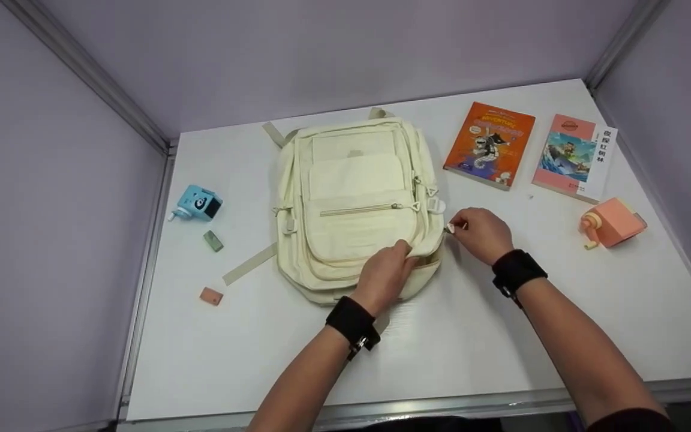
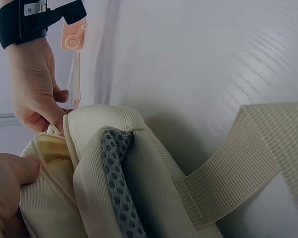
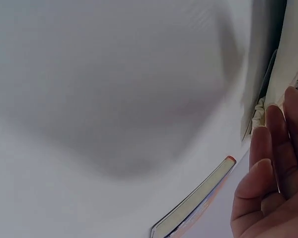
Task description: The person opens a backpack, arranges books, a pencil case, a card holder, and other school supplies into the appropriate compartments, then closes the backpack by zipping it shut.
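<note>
1. White table (image 1: 441, 360) is meeting lilac walls (image 1: 345, 54).
2. Cream backpack (image 1: 357, 180) is lying centrally, side gaping, contents hidden.
3. Orange book (image 1: 489, 147) is reading "ADVENTURE", pink book (image 1: 567, 157) "夜探红树林".
4. Left hand (image 1: 383, 275) is gripping fabric; right hand (image 1: 482, 235) is pinching a zip-pull (image 1: 450, 228).

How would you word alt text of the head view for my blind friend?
A person's left hand grips a cream backpack on a white table while the right hand pinches a zipper pull at its side. At right: an orange book, a pink book, a coral crank box; at left: a blue crank box, a green block, a salmon block.
</note>
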Available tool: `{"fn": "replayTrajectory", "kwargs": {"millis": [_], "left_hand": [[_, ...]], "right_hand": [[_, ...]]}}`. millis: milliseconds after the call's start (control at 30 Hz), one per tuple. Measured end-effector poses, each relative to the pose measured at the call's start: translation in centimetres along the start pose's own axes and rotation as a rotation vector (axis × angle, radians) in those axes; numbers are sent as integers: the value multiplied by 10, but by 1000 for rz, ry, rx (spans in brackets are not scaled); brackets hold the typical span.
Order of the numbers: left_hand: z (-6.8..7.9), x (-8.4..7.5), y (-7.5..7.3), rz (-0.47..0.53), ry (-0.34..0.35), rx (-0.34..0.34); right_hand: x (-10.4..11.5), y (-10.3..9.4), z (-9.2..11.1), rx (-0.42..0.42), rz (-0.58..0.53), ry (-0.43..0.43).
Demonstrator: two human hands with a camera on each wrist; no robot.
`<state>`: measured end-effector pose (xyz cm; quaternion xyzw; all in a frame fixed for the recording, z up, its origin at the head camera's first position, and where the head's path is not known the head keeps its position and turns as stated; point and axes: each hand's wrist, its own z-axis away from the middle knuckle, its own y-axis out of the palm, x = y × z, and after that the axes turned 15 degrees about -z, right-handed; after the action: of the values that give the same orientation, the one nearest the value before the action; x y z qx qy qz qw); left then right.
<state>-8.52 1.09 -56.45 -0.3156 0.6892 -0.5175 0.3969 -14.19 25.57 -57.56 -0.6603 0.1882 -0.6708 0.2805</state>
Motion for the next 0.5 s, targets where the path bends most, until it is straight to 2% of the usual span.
{"fn": "replayTrajectory", "kwargs": {"millis": [267,500], "left_hand": [[4,5,-4,48,2,16],[7,6,-6,81,20,63]], "right_hand": [[1,-2,-34,-8,29,30],[3,2,-59,-89,54,27]]}}
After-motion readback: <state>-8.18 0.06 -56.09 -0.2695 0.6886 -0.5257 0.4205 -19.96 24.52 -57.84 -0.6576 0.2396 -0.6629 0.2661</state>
